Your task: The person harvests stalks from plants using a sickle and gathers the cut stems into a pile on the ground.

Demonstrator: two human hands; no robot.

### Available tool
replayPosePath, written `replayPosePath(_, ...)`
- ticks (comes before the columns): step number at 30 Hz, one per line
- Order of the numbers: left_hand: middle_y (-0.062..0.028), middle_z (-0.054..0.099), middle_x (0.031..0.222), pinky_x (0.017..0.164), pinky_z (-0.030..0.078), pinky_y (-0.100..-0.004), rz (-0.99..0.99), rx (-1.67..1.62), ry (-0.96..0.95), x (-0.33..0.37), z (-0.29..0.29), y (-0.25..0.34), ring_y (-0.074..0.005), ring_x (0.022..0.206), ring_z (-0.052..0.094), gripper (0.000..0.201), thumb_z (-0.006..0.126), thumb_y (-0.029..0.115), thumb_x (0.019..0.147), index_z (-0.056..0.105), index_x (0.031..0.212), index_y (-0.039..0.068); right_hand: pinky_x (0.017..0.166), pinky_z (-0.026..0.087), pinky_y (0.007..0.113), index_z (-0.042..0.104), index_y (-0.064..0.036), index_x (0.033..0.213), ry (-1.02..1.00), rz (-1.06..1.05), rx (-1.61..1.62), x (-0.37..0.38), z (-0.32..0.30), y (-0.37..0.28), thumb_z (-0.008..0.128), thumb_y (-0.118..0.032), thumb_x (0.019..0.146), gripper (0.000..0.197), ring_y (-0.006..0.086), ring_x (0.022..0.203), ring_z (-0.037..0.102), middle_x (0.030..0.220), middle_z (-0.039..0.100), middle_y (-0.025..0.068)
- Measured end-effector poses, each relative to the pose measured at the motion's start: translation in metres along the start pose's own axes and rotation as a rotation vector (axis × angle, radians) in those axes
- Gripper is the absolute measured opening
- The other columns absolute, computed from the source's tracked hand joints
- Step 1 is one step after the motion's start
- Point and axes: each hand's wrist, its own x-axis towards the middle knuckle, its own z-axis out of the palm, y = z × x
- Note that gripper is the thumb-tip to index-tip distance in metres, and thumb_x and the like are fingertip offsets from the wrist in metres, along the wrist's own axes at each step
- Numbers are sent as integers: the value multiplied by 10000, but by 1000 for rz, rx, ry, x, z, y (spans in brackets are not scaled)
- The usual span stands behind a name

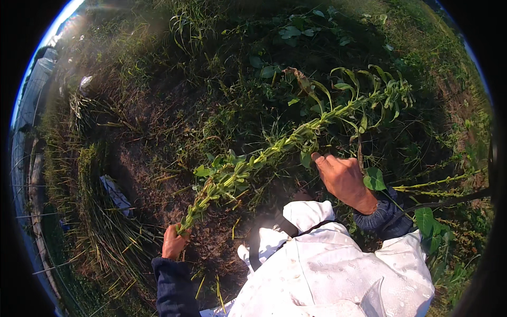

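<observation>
My left hand (174,242) is closed round the lower end of a long green stalk (274,150), which looks like sesame. Tight pods line the stalk, and it slants up to the right toward a leafy tip. Some of its leaves are green; a dry brown leaf (299,79) curls from its upper side. Just below the middle of the stalk is my right hand (340,178), its fingers curled in beside a small green leaf (306,158). Whatever those fingers pinch is hidden.
Cut stalks (116,238) lie in a heap at the left, with a pale strip (115,195) on them. Further back is a smaller bundle (82,111). White cloth (327,269) covers my front. A dark strap (449,202) crosses at right, near more podded stalks (438,182).
</observation>
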Motion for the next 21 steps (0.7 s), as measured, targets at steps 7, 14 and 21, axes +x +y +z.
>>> replayPosePath(7,-93,491,580,531,384,-350,148,114,-54,8,10,9,-178,540,464,179,643,156,811,582,785,-10,528,449,382,546,-56,881,-24,302,-64,8,10,41,618,-74,770,134,311,572,586,653,561,107)
replayPosePath(14,-39,556,647,518,374,-359,59,51,-204,-6,33,53,-139,587,497,123,612,135,858,632,868,15,505,415,308,551,-22,897,444,972,470,1,36,152,492,-197,946,191,186,608,575,718,579,81)
replayPosePath(21,29,517,755,494,323,-249,-161,-398,-16,-43,11,21,-61,587,379,149,544,205,933,503,965,66,680,477,409,550,-39,1043,389,782,-311,-88,41,355,472,-91,899,172,312,772,610,804,605,118)
